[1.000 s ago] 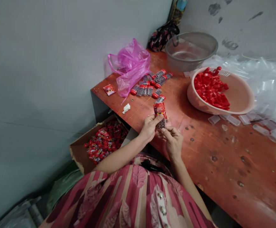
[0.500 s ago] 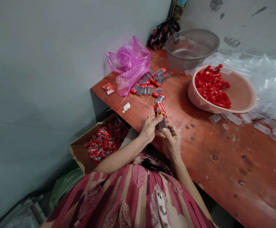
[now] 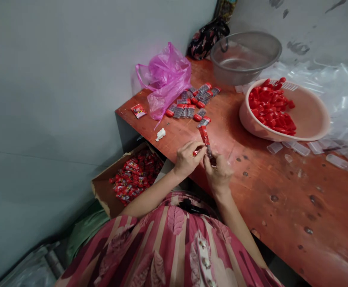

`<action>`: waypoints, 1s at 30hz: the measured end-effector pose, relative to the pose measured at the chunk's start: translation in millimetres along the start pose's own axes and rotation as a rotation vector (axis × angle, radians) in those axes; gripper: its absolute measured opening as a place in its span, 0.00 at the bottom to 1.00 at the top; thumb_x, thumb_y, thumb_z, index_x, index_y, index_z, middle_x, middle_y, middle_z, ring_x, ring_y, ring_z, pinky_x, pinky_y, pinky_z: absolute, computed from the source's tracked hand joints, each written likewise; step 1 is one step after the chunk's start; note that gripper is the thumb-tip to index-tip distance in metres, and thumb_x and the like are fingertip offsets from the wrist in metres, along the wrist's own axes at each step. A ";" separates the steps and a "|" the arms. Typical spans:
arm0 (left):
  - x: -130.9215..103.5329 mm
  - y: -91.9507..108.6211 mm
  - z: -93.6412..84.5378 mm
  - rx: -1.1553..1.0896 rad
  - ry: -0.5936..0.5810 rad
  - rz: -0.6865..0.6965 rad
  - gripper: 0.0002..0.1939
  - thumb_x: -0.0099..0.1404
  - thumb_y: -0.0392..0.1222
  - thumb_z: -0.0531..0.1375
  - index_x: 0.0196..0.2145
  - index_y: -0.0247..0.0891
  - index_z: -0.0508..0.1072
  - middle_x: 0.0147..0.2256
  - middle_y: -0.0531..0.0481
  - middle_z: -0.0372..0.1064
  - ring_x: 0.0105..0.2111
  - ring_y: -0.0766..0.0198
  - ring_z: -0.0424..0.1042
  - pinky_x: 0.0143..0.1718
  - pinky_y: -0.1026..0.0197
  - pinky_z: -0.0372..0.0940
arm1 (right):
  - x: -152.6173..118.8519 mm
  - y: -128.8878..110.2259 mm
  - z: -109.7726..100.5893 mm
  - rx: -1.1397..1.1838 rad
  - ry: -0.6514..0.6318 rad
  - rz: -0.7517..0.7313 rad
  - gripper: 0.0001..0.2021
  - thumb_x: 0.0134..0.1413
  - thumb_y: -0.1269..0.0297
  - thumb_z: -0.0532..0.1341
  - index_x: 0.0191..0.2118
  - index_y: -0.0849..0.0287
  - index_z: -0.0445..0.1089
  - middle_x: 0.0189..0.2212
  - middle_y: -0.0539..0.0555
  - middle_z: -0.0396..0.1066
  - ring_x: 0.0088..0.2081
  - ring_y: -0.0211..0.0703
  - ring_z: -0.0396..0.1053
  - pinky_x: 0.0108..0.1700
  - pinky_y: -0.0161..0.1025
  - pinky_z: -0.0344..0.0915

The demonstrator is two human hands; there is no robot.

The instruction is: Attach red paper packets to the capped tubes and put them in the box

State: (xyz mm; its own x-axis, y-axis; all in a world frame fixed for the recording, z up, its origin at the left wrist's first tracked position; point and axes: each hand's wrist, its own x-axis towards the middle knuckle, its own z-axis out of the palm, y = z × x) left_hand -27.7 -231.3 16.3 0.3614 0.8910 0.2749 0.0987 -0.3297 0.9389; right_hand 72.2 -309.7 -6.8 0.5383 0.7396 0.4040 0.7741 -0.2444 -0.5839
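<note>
Between my hands, at the table's near edge, is a small red printed packet turned almost edge-on, with a darker lower part. My right hand is closed around that lower part. My left hand pinches at the packet's left side, thumb and fingertips together. Another bit of red shows by the left fingers; what it belongs to is unclear. Just beyond lie several small clear containers with dark contents and red caps. A flat red printed packet lies near the table's left corner.
Red caps fill part of a pink basin on the right. Behind it stand a grey basin and a pile of clear plastic containers. A pink plastic bag lies back left. Below left, a cardboard box holds red packets.
The packet has turned from showing its printed face to almost edge-on. My left fingers have shifted from its front to its left side. The view has moved slightly.
</note>
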 end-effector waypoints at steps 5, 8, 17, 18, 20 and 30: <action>2.6 -8.5 0.2 0.100 0.003 0.060 0.09 0.61 0.42 0.57 0.36 0.41 0.76 0.35 0.44 0.74 0.36 0.60 0.71 0.44 0.59 0.62 | -0.7 0.3 3.4 -0.120 -0.026 -0.086 0.11 0.58 0.59 0.55 0.34 0.58 0.69 0.25 0.55 0.73 0.27 0.41 0.69 0.29 0.36 0.58; 2.6 -14.0 -0.4 0.163 -0.017 0.077 0.10 0.62 0.43 0.56 0.37 0.40 0.76 0.36 0.43 0.74 0.37 0.59 0.72 0.45 0.58 0.61 | -0.6 0.1 5.7 -0.131 -0.032 -0.119 0.11 0.59 0.59 0.54 0.34 0.59 0.70 0.26 0.55 0.74 0.28 0.40 0.69 0.29 0.35 0.57; 6.7 -22.0 -0.1 0.357 -0.041 0.175 0.10 0.64 0.42 0.53 0.31 0.39 0.73 0.28 0.45 0.70 0.31 0.61 0.70 0.39 0.60 0.60 | 1.4 -6.5 6.3 -0.182 -0.015 -0.161 0.12 0.59 0.60 0.54 0.29 0.58 0.69 0.20 0.53 0.70 0.23 0.38 0.66 0.25 0.35 0.53; 7.5 -22.4 0.1 0.384 -0.045 0.188 0.11 0.64 0.41 0.52 0.31 0.39 0.73 0.28 0.46 0.70 0.31 0.61 0.69 0.38 0.61 0.60 | 1.4 -6.8 6.3 -0.185 -0.007 -0.167 0.12 0.59 0.60 0.54 0.30 0.58 0.69 0.20 0.53 0.70 0.23 0.38 0.66 0.25 0.35 0.53; 9.1 -23.1 0.5 0.430 -0.053 0.211 0.11 0.64 0.40 0.51 0.30 0.39 0.72 0.27 0.46 0.69 0.30 0.62 0.69 0.36 0.61 0.59 | 1.2 -7.0 6.5 -0.195 0.005 -0.177 0.12 0.59 0.60 0.54 0.30 0.58 0.70 0.21 0.52 0.71 0.23 0.38 0.66 0.25 0.34 0.53; 13.9 -31.5 -0.7 0.461 -0.047 0.301 0.08 0.63 0.38 0.52 0.28 0.39 0.69 0.26 0.49 0.66 0.28 0.64 0.66 0.34 0.63 0.58 | -0.2 -5.9 8.9 -0.239 0.025 -0.203 0.11 0.59 0.61 0.54 0.29 0.58 0.68 0.20 0.52 0.70 0.22 0.38 0.66 0.24 0.35 0.52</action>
State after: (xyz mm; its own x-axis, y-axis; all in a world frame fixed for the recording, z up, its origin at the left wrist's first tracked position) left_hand -26.5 -208.3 -9.4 0.4760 0.7250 0.4979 0.3769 -0.6796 0.6293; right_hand 64.6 -302.9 -9.7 0.3706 0.7735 0.5142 0.9213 -0.2360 -0.3091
